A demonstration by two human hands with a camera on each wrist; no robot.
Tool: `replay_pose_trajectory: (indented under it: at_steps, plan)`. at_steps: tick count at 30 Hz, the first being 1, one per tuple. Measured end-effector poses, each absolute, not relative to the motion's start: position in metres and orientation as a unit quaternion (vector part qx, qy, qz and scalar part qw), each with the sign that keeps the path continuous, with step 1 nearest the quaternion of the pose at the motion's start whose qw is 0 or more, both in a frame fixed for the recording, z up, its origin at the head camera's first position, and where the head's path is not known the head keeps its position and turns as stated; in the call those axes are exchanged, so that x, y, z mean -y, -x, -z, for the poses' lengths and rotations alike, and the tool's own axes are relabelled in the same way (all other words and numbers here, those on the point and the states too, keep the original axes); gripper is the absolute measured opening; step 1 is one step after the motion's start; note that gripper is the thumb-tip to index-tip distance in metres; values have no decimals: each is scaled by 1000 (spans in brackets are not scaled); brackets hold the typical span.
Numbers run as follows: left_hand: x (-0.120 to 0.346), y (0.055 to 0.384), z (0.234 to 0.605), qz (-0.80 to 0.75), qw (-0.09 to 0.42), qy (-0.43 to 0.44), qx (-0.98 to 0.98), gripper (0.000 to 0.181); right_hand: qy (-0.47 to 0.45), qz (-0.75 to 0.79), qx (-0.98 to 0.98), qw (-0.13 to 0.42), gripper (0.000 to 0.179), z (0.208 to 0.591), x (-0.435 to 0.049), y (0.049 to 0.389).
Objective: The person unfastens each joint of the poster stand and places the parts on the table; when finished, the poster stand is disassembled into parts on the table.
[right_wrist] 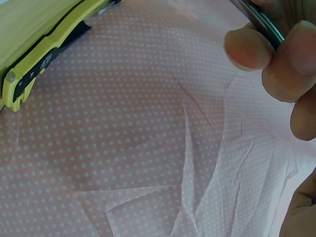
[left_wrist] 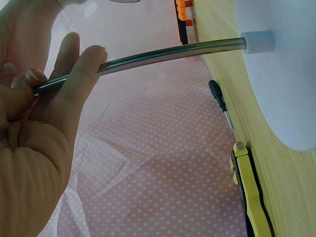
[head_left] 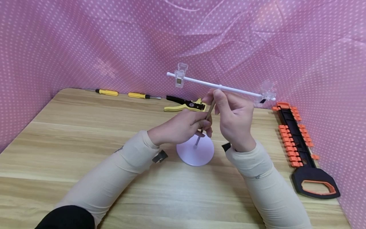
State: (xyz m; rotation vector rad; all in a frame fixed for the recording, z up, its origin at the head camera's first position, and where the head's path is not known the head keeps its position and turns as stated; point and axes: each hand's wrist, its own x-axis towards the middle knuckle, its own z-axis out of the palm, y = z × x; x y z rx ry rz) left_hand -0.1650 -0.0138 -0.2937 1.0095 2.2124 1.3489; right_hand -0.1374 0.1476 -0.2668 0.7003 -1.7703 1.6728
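Note:
A slim metal rod (head_left: 210,109) rises at a tilt from a round white base (head_left: 195,156), joined by a short pale collar (left_wrist: 259,42). My left hand (head_left: 186,125) holds the rod partway up, thumb and fingers about it. Higher up, the right hand (head_left: 235,117) pinches the rod's upper end, just under a white crossbar (head_left: 200,82). Clear plastic clips sit near the crossbar's ends, one clip (head_left: 180,76) on the left and another clip (head_left: 267,93) on the right. Fingers hide the joint between rod and crossbar.
Behind the hands lie yellow-and-black wire strippers (head_left: 188,105). Two yellow screwdrivers, one screwdriver (head_left: 108,92) farther left and one screwdriver (head_left: 138,95) nearer, line the back edge. An orange-and-black rack (head_left: 297,140) with a handle lies at right. Pink dotted cloth (head_left: 143,38) surrounds the wooden table (head_left: 71,136).

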Motion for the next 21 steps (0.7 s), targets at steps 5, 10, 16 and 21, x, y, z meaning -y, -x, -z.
replay_pose_trajectory:
  at_steps: [5,10,16,21]
  plan:
    - [14,165,294,-473,179,-362,-783,17,-264,-622,664,319,29,269,-146,139]
    - [14,165,295,-468,177,-364,-785,16,-263,-618,664,329,28,270,-145,140]
    - [14,165,295,-470,173,-367,-784,16,-266,-616,661,336,29,271,-144,140]
    - [15,166,295,-471,171,-368,-783,16,-268,-616,658,339,29,270,-144,141]
